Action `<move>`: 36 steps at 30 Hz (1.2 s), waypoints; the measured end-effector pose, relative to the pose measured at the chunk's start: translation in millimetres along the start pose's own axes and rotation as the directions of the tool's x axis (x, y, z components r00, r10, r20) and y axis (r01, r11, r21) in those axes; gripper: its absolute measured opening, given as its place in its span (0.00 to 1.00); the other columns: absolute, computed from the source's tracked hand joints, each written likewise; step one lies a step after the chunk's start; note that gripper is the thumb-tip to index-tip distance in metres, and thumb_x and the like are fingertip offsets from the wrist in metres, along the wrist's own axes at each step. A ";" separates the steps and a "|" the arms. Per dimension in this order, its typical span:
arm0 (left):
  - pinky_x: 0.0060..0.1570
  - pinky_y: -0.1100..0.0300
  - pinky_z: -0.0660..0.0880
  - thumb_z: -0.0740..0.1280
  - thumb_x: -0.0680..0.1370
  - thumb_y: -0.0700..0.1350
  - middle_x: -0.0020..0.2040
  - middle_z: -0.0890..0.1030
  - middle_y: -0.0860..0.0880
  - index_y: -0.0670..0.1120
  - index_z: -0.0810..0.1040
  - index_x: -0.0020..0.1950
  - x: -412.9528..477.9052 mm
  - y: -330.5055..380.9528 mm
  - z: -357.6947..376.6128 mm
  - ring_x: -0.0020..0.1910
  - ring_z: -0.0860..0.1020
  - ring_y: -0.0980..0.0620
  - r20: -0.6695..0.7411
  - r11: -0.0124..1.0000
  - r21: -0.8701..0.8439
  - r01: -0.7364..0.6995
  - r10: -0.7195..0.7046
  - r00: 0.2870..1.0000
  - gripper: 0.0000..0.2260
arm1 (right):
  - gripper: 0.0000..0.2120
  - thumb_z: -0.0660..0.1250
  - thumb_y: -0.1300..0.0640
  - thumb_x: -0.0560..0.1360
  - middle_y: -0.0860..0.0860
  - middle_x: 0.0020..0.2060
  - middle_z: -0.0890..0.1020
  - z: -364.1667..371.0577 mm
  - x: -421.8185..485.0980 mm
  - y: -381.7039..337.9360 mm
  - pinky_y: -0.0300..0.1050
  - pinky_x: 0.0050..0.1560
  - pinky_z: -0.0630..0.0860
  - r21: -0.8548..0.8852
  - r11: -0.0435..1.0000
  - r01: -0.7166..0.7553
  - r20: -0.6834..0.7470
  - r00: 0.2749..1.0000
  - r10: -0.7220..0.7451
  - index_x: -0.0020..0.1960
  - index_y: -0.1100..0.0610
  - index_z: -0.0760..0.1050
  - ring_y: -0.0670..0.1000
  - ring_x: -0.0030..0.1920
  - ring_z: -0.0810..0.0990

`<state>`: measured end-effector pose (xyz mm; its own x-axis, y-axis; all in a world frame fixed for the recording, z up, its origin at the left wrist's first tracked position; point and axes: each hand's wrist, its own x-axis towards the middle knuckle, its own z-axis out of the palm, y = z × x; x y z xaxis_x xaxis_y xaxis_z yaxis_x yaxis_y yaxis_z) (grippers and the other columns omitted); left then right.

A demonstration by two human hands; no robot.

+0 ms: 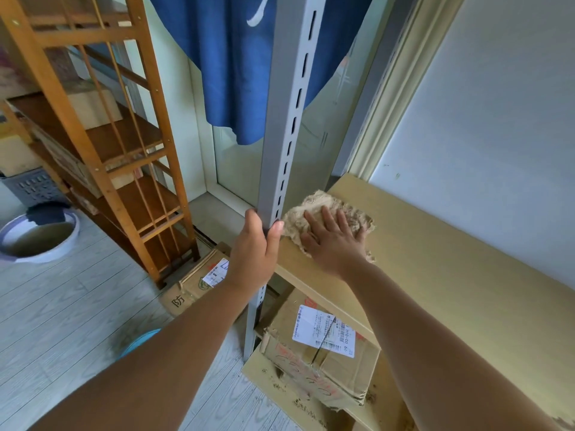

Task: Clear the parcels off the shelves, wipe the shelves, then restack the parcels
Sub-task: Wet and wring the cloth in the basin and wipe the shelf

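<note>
I have my right hand [334, 241] pressed flat, fingers straight, on a tan cloth [323, 213] at the left end of the yellow shelf [435, 259], just beside the gray slotted post [286, 119]. My left hand [255, 247] wraps around that post. One parcel [320, 349] sits on the shelf below; another box [196, 284] lies on the floor [62, 306] near the wooden rack [102, 135]

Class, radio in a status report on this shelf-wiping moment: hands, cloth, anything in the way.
Left hand grips grey slotted metal upright. Right hand flat on beige rag, top tan shelf board. Torn cardboard parcel on shelf below.
</note>
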<state>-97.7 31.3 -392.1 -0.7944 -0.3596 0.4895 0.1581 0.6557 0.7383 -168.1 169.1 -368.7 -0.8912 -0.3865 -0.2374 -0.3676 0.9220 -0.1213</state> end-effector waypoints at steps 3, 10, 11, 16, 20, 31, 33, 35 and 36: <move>0.23 0.71 0.59 0.58 0.81 0.45 0.32 0.65 0.59 0.38 0.65 0.49 -1.1 -0.9 -0.3 0.27 0.66 0.62 0.020 0.999 0.042 -0.001 0.000 1.000 0.10 | 0.25 0.43 0.40 0.80 0.45 0.76 0.39 5.8 -23.4 -4.2 0.64 0.72 0.37 0.004 0.998 0.063 -0.004 0.998 -0.063 0.76 0.39 0.40 0.52 0.76 0.36; 0.30 0.56 0.66 0.56 0.81 0.49 0.35 0.71 0.45 0.42 0.60 0.49 -0.3 2.7 -1.6 0.33 0.72 0.44 0.073 0.996 0.010 0.091 -0.092 0.993 0.10 | 0.25 0.44 0.42 0.81 0.43 0.75 0.37 22.7 -76.7 -8.2 0.59 0.74 0.36 -0.084 0.978 0.190 0.001 0.982 -0.190 0.75 0.39 0.38 0.51 0.75 0.33; 0.30 0.56 0.67 0.56 0.81 0.49 0.35 0.71 0.45 0.43 0.60 0.49 -1.1 3.6 -2.7 0.33 0.72 0.43 0.081 0.995 0.015 0.102 -0.103 0.991 0.10 | 0.25 0.43 0.42 0.81 0.43 0.75 0.36 23.1 -77.5 -9.2 0.59 0.73 0.35 -0.087 0.979 0.183 0.007 0.983 -0.183 0.75 0.39 0.37 0.51 0.75 0.32; 0.32 0.56 0.63 0.56 0.81 0.49 0.32 0.67 0.51 0.42 0.60 0.48 0.4 6.3 -3.6 0.33 0.70 0.44 0.088 0.987 0.031 0.155 -0.157 0.984 0.11 | 0.25 0.42 0.41 0.81 0.43 0.75 0.37 16.7 -57.3 -14.8 0.60 0.73 0.35 -0.077 0.980 0.185 0.041 0.982 -0.182 0.75 0.39 0.38 0.50 0.75 0.34; 0.32 0.55 0.65 0.56 0.81 0.48 0.36 0.71 0.45 0.42 0.60 0.48 1.0 6.7 -6.1 0.35 0.72 0.43 0.072 0.992 0.034 0.120 -0.122 0.990 0.11 | 0.24 0.43 0.42 0.81 0.44 0.76 0.39 6.3 -38.3 -9.7 0.62 0.72 0.36 -0.037 0.977 0.211 0.067 0.976 -0.208 0.76 0.40 0.41 0.50 0.76 0.36; 0.34 0.57 0.65 0.56 0.82 0.49 0.40 0.72 0.45 0.42 0.60 0.49 -2.6 19.3 -12.3 0.38 0.72 0.44 0.183 0.979 0.005 0.204 -0.201 0.962 0.11 | 0.24 0.43 0.42 0.81 0.43 0.76 0.40 12.3 -87.1 80.2 0.58 0.73 0.38 0.126 0.939 -0.321 -0.026 0.945 0.327 0.76 0.40 0.42 0.47 0.76 0.38; 0.30 0.60 0.63 0.55 0.82 0.50 0.42 0.72 0.46 0.43 0.59 0.49 -0.6 19.7 -15.9 0.38 0.71 0.46 0.223 0.978 0.023 0.209 -0.209 0.952 0.10 | 0.24 0.42 0.42 0.81 0.43 0.76 0.40 16.0 -106.3 89.8 0.58 0.74 0.39 0.150 0.890 -0.430 -0.019 0.899 0.437 0.76 0.40 0.41 0.47 0.76 0.38; 0.29 0.61 0.62 0.55 0.82 0.50 0.42 0.72 0.46 0.43 0.59 0.49 1.2 18.6 -18.4 0.38 0.70 0.47 0.241 0.976 0.041 0.213 -0.216 0.946 0.10 | 0.24 0.42 0.42 0.81 0.44 0.76 0.40 20.3 -119.5 88.6 0.59 0.74 0.38 0.171 0.850 -0.498 -0.014 0.861 0.508 0.76 0.40 0.41 0.48 0.76 0.38; 0.31 0.59 0.63 0.55 0.82 0.50 0.42 0.73 0.45 0.44 0.59 0.49 1.8 17.5 -18.6 0.38 0.71 0.46 0.242 0.975 0.035 0.217 -0.219 0.945 0.10 | 0.24 0.42 0.42 0.81 0.44 0.76 0.40 21.7 -124.7 84.3 0.59 0.74 0.39 0.173 0.834 -0.524 -0.015 0.845 0.534 0.76 0.40 0.41 0.48 0.76 0.38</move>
<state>-85.5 29.7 -369.6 -0.9275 -0.3230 0.1885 -0.0390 0.5848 0.8102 -82.2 294.5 -370.3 -0.9537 0.1659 -0.2510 0.2061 0.9680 -0.1435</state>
